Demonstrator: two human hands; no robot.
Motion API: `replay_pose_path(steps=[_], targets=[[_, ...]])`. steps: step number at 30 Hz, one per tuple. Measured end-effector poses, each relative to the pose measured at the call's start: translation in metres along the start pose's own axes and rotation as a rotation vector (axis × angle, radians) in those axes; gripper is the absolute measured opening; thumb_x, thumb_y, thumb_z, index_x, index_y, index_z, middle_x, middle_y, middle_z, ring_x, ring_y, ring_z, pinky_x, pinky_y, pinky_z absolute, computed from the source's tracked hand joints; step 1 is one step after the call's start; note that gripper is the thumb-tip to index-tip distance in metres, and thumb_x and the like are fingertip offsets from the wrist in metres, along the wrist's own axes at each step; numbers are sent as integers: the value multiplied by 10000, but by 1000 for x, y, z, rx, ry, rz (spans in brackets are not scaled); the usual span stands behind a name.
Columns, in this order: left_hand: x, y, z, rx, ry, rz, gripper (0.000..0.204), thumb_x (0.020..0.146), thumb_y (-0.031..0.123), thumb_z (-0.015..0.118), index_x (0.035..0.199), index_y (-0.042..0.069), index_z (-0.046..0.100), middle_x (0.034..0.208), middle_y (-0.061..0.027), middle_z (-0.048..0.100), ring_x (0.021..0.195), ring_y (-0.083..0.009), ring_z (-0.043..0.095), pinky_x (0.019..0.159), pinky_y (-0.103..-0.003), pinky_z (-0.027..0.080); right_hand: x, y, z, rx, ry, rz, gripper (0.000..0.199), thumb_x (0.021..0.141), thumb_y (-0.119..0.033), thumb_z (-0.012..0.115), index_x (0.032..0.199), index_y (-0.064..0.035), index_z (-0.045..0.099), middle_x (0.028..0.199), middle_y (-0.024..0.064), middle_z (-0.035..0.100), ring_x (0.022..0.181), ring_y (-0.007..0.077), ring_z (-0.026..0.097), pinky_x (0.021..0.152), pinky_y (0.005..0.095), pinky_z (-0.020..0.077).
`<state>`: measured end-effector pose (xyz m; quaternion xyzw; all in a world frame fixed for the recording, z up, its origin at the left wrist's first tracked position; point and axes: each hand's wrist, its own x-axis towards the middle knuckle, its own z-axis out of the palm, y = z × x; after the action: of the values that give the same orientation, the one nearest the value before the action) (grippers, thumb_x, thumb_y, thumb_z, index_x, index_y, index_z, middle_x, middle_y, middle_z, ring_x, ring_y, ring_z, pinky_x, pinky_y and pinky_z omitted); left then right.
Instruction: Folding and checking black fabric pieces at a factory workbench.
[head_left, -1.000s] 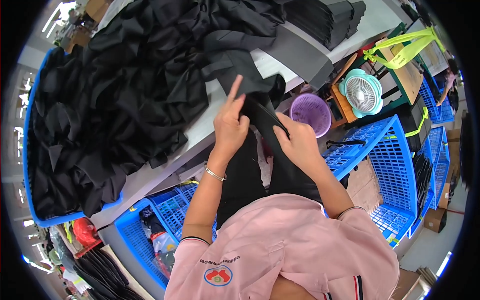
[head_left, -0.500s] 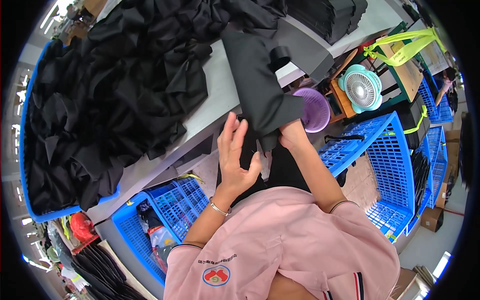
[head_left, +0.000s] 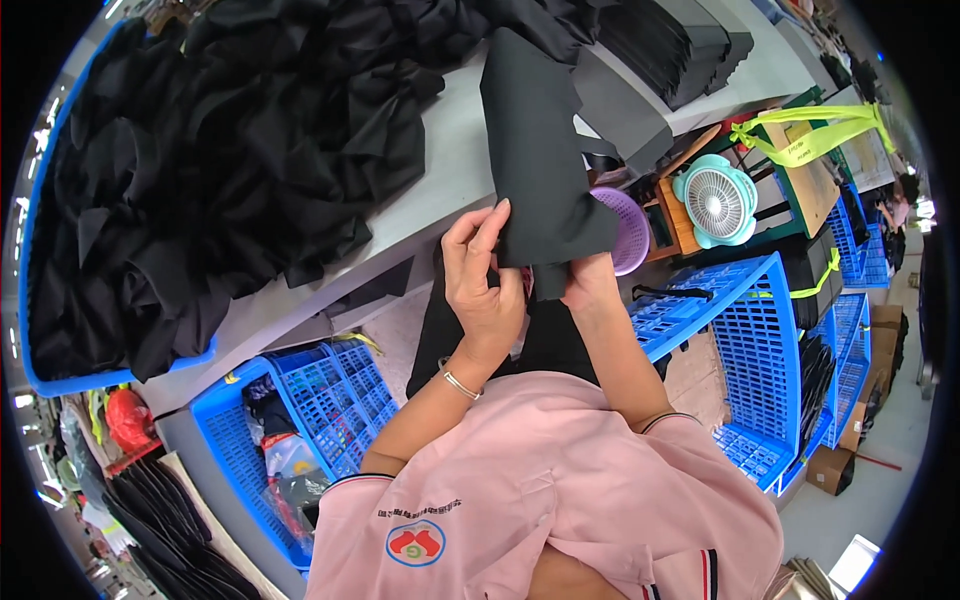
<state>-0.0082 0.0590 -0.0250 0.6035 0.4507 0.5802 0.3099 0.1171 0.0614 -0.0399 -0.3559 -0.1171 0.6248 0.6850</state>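
Observation:
Both of my hands hold one flat black fabric piece [head_left: 540,150] upright in front of me, over the edge of the grey table [head_left: 440,190]. My left hand [head_left: 482,275] pinches its lower left edge with the fingers raised. My right hand [head_left: 588,285] grips the bottom from below and is mostly hidden by the cloth. A large heap of black fabric pieces [head_left: 210,170] covers the left of the table. A neat stack of flat black pieces [head_left: 670,45] lies at the far right of the table.
A blue crate [head_left: 300,400] with odds and ends stands under the table on my left. More blue crates [head_left: 740,340] stand on my right, beside a purple basket [head_left: 625,230] and a teal fan [head_left: 715,200]. Another person is far off at the right.
The black piece has been lifted and turned upright between my hands. My left hand moved from the table edge down to the piece's lower left edge.

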Motion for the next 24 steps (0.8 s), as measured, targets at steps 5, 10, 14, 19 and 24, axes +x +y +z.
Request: replay_pose_path(steps=[5,10,14,19,24], targets=[[-1,8,1,-18,-13,99,642,699,-197,556,1255,97,682,1160,-80,590,964,-164,599,639,-242,492,4,4,-7,71,-42,39,410,932,-275,652,1252,-30,575,1171,110,648,1012,213,672,864,363,590],[-10,7,1,-45,-62,82,670,693,-205,563,1282,96,665,1167,-82,580,933,-151,595,628,-238,484,4,7,-8,178,-36,112,334,930,-269,640,1178,-48,612,1093,89,667,945,206,681,823,356,595],[-18,5,3,-67,-67,56,722,691,-218,575,1337,100,626,1187,-85,556,894,-132,578,623,-227,481,11,14,-13,357,-109,177,319,955,-256,592,1168,-19,607,1085,124,664,933,235,681,781,390,602],[-18,4,0,-73,-65,41,747,688,-227,573,1356,104,614,1192,-83,546,880,-118,569,623,-217,481,9,20,-6,304,-9,135,315,966,-268,569,1166,-28,610,1085,117,665,929,237,680,788,387,600],[-19,-1,-6,-50,-60,55,750,679,-230,558,1349,100,619,1180,-80,547,879,-125,567,629,-222,480,4,20,7,238,35,111,301,944,-265,607,1161,-57,621,1069,75,666,925,201,671,804,346,587]])
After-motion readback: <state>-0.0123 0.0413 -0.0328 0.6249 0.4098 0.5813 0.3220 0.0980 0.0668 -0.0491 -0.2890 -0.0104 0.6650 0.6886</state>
